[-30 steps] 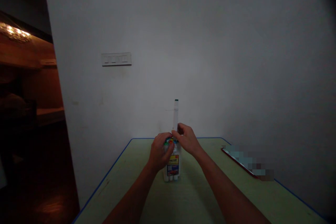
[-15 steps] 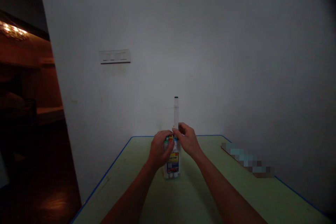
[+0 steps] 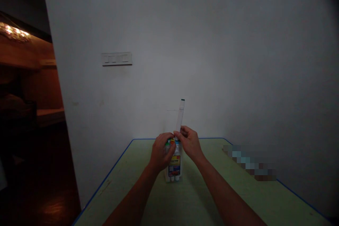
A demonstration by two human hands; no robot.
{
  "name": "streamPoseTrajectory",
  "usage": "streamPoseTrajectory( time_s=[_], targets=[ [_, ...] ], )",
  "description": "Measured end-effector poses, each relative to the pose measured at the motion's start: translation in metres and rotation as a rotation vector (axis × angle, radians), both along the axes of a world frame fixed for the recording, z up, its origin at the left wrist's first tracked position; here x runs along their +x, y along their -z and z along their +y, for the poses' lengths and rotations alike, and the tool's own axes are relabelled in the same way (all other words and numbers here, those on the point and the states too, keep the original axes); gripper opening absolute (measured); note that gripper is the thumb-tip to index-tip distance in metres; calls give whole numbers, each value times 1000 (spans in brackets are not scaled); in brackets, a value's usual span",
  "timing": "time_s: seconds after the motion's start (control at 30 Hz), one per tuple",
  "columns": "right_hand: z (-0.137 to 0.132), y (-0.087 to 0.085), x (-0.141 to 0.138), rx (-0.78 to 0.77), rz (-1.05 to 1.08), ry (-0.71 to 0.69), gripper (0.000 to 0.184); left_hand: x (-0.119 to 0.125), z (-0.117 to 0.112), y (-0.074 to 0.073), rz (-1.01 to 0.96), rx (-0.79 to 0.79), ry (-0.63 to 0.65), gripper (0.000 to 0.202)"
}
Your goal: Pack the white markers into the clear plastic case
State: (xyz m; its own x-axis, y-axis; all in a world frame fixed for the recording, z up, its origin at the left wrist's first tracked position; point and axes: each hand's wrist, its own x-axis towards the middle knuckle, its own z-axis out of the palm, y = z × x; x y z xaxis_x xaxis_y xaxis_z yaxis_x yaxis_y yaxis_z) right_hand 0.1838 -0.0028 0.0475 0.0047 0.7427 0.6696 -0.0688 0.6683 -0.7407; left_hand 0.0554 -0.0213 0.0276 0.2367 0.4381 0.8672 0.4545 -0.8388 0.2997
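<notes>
Centrally, low in the frame, a clear case (image 3: 174, 166) of colour-capped markers (image 3: 172, 141) stands upright on the tabletop (image 3: 119, 187). The left hand (image 3: 161, 152) grips its upper left; the right hand (image 3: 190, 143), wrist angled inward, pinches a dark-ended pen (image 3: 180, 116) tilted rightward above it.

the marker (image 3: 180, 118) is white and dark-tipped, the pack's label (image 3: 174, 166) yellow over blue, the table (image 3: 129, 162) blue-edged green.

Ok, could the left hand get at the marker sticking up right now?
Probably yes: the marker has its upper part free, and the left hand is close to its lower end. That hand is holding the pack, though, and the right hand grips the marker low down.
</notes>
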Motion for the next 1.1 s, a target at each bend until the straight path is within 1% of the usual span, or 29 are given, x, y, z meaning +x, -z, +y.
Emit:
streamPoseTrajectory(
  time_s=[0.17, 0.3, 0.37, 0.53, 0.73, 1.1],
  targets=[
    [1, 2, 0, -8, -41, 52, 25, -1, 1, 1, 5, 3, 9, 24],
    [0, 1, -1, -20, 3, 40, 25, -1, 2, 3, -2, 0, -8, 24],
    [-1, 1, -1, -16, -14, 47, 24, -1, 2, 2, 2, -1, -15, 23],
    [-1, 0, 1, 8, -66, 137, 21, -1, 1, 1, 7, -10, -24, 23],
    [-2, 0, -1, -11, -33, 78, 22, -1, -1, 0, 8, -12, -10, 24],
    [-5, -4, 2, 19, -120, 184, 17, -1, -1, 0, -4, 7, -6, 21]
  ],
)
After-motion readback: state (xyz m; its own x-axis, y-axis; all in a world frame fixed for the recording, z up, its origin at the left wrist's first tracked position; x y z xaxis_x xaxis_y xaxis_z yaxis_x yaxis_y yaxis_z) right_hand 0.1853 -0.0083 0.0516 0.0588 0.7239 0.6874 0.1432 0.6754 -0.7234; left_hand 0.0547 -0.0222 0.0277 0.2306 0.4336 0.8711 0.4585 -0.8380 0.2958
